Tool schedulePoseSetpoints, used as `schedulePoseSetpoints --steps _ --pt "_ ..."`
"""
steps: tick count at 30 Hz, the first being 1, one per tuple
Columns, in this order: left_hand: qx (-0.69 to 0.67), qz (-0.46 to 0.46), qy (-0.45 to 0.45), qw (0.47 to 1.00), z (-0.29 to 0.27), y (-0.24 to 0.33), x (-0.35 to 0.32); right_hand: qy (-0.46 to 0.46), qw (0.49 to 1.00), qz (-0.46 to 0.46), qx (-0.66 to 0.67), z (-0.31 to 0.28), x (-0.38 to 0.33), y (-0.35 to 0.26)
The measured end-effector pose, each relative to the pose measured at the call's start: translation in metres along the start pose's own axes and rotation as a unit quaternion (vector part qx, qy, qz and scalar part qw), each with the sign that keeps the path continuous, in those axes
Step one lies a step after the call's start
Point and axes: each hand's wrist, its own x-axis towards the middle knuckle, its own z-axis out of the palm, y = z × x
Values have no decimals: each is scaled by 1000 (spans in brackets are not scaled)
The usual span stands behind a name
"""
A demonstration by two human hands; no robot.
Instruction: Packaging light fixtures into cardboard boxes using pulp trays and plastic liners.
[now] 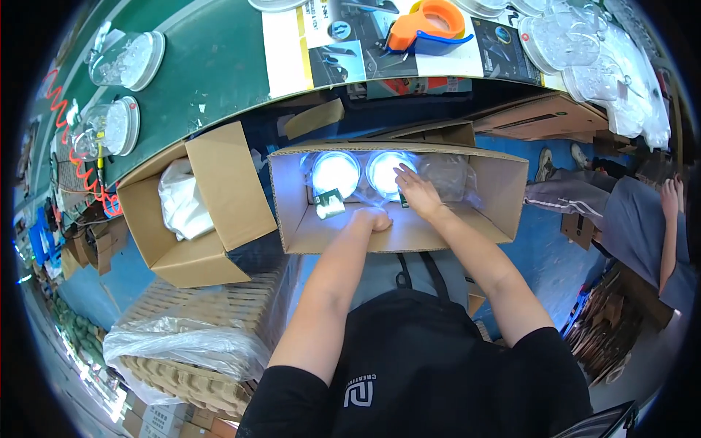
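An open cardboard box stands before me, with two round, brightly glowing lamps side by side in it. The left lamp has a small dark green tag below it. On the right lamp lies my right hand, fingers stretched across its lit face and edge. My left hand is closed low in the box, between and below the lamps; what its fingers hold, if anything, is hidden. Clear plastic packaging fills the space right of the lamps.
Left of the box is another open carton with a white bag inside. Clear round lamps and an orange tape dispenser rest on the green bench. Plastic-wrapped, stacked pulp trays stand lower left. Another person is at right.
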Motion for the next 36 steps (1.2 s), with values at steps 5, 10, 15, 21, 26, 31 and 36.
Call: schedulePoseSetpoints --steps 5,10,15,21,26,31,36 --pt "5 12 18 1000 -17 15 -45 6 999 -38 -21 9 21 11" --pt "-76 159 229 957 -34 16 -118 5 1000 15 2 18 22 34" --pt "-133 103 474 864 -19 -36 -225 -71 995 -68 -8 -40 30 -7" --pt "-353 117 671 642 -54 -110 -283 15 975 -12 220 -244 34 -27" --pt "-153 30 887 434 -182 -191 -410 150 964 -23 220 -284 31 -59" --pt "31 4 880 474 -299 -203 -503 91 950 26 297 -253 -9 -85" --pt "-36 -103 844 525 -389 -270 -514 131 950 103 265 -219 -36 -105"
